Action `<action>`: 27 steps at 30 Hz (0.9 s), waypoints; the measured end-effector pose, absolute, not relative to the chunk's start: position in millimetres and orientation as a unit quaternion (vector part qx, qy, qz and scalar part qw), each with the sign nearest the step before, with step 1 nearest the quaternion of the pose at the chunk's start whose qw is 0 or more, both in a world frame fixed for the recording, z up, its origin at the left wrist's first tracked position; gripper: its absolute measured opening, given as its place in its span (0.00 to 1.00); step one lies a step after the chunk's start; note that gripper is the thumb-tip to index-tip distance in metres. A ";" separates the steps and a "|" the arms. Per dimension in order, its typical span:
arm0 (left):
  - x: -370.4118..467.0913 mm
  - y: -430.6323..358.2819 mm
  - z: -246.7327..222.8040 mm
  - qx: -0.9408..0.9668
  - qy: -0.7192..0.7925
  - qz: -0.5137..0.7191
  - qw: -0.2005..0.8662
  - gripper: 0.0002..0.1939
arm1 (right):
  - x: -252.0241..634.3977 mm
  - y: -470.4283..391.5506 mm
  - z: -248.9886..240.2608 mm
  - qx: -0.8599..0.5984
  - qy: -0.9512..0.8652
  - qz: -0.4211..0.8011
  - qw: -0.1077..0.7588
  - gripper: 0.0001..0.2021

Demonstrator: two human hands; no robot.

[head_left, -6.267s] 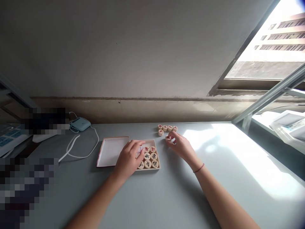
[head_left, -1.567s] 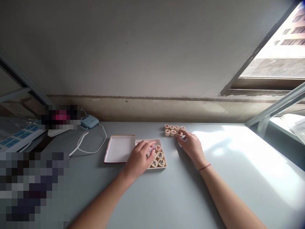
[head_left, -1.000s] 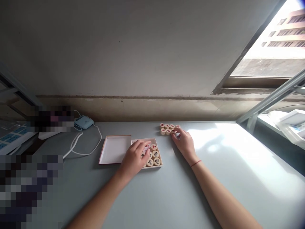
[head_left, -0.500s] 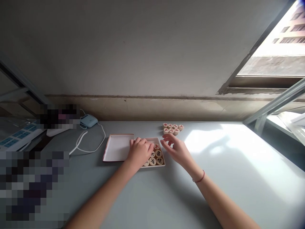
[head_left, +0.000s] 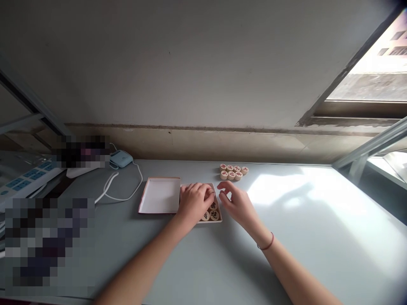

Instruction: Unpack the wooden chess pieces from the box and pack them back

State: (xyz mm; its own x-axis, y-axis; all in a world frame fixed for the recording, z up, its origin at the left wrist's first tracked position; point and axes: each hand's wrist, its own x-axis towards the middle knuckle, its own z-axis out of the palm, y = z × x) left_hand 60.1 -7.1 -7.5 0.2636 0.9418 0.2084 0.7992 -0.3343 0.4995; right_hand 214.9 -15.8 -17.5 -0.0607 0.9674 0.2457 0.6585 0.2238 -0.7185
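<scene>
Plain grey wall (head_left: 190, 63) fills the background, above the pale counter (head_left: 197, 271) where you work. Your right hand (head_left: 233, 203) has its grip spread, thumb and fingers curved apart with nothing visible between them, just beside the right edge of a shallow box (head_left: 210, 222). Your left hand (head_left: 196, 199) bends over that box, thumb close to the fingertips; you cannot tell from this view whether its grip pinches a piece.

Under and beside that hand, at least three round wooden pieces (head_left: 214, 215) with black characters show in the box. More may be hidden beneath your palm. To the left lies the shallow lid (head_left: 162, 195), inner side up, holding nothing visible.

Beyond your right hand, near the wall, seven pieces with red characters (head_left: 231, 175) stand on the counter in two rows, four behind and three in front. Judging by this layout, the work seems part done: seven set out, the second row one short of the first, and the black pieces left in the box.

Farther left are a blue gadget (head_left: 121, 159), a white cable (head_left: 127, 199) and a power strip (head_left: 27, 178).
</scene>
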 end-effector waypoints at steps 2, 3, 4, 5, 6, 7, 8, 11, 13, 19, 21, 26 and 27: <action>58.4 -8.8 -3.0 0.757 0.548 0.304 0.185 0.05 | 214.3 -15.9 -17.7 -0.549 -0.723 0.161 0.388 0.10; 57.5 -10.1 -0.6 0.742 0.537 0.334 0.221 0.05 | 213.6 -16.1 -17.6 -0.523 -0.738 0.142 0.402 0.12; 56.6 -11.6 1.7 0.724 0.524 0.360 0.266 0.06 | 212.8 -16.6 -17.4 -0.498 -0.751 0.128 0.413 0.13; 55.8 -13.1 3.8 0.704 0.511 0.378 0.315 0.08 | 211.7 -17.2 -17.2 -0.480 -0.759 0.118 0.423 0.14; 55.2 -14.6 5.5 0.683 0.501 0.390 0.361 0.09 | 210.5 -18.1 -16.9 -0.467 -0.763 0.109 0.432 0.14; 54.8 -15.9 6.8 0.662 0.494 0.398 0.399 0.11 | 209.0 -19.1 -16.6 -0.459 -0.765 0.098 0.441 0.14; 54.6 -17.0 7.5 0.644 0.491 0.403 0.426 0.11 | 207.5 -20.1 -16.2 -0.453 -0.765 0.086 0.450 0.14; 55.0 -18.7 6.8 0.608 0.486 0.419 0.467 0.12 | 203.9 -21.7 -15.1 -0.438 -0.762 0.054 0.474 0.14; 55.1 -18.6 4.5 0.592 0.483 0.433 0.478 0.12 | 205.3 -20.2 -14.2 -0.434 -0.764 0.042 0.476 0.13; 49.0 -14.0 -2.4 0.530 0.469 0.518 0.481 0.11 | 249.0 -3.2 -12.6 -0.552 -0.707 0.012 0.442 0.06; 46.5 -12.3 -2.8 0.531 0.471 0.523 0.473 0.10 | 269.9 2.5 -14.3 -0.636 -0.662 0.011 0.395 0.08; 45.3 -11.4 -2.6 0.555 0.509 0.497 0.431 0.14 | 296.9 11.1 -26.4 -0.741 -0.608 0.065 0.277 0.10; 45.4 -11.6 -2.8 0.562 0.512 0.489 0.429 0.15 | 298.1 12.3 -29.4 -0.748 -0.606 0.075 0.260 0.10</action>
State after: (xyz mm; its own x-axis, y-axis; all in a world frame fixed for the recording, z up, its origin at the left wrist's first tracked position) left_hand 45.4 -11.6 -2.8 -0.0009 0.9940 0.1097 0.1553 -0.1082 0.9819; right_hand 298.1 12.3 -29.4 0.2536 0.9456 0.2036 0.8682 -0.1296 -0.4790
